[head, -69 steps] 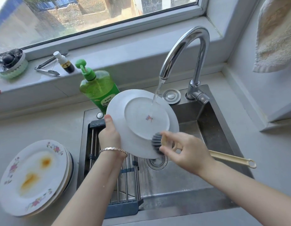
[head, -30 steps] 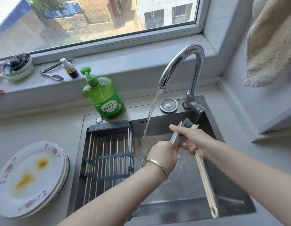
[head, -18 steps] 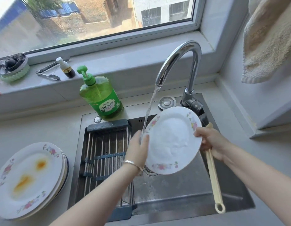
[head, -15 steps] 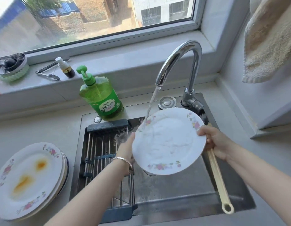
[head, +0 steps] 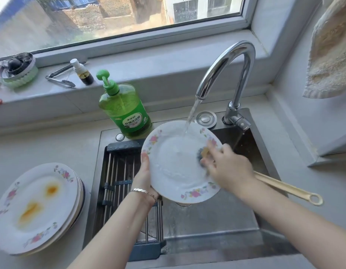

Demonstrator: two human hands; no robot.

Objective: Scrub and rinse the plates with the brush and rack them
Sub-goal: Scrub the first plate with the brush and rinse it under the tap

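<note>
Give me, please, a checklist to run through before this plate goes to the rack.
1. Left hand grips the plate by its rim: ok.
2. Right hand holds the brush on the plate: ok.
3. Tap water lands on the plate: ok.
4. Plate rinsed clean: cannot tell, blurred.
5. Rack has room: ok.
6. Stack all washed: not ok, top plate stained.

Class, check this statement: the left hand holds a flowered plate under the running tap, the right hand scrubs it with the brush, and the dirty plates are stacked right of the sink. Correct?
Not quite: the head view shows the dirty plates stacked left of the sink. The rest holds.
</note>
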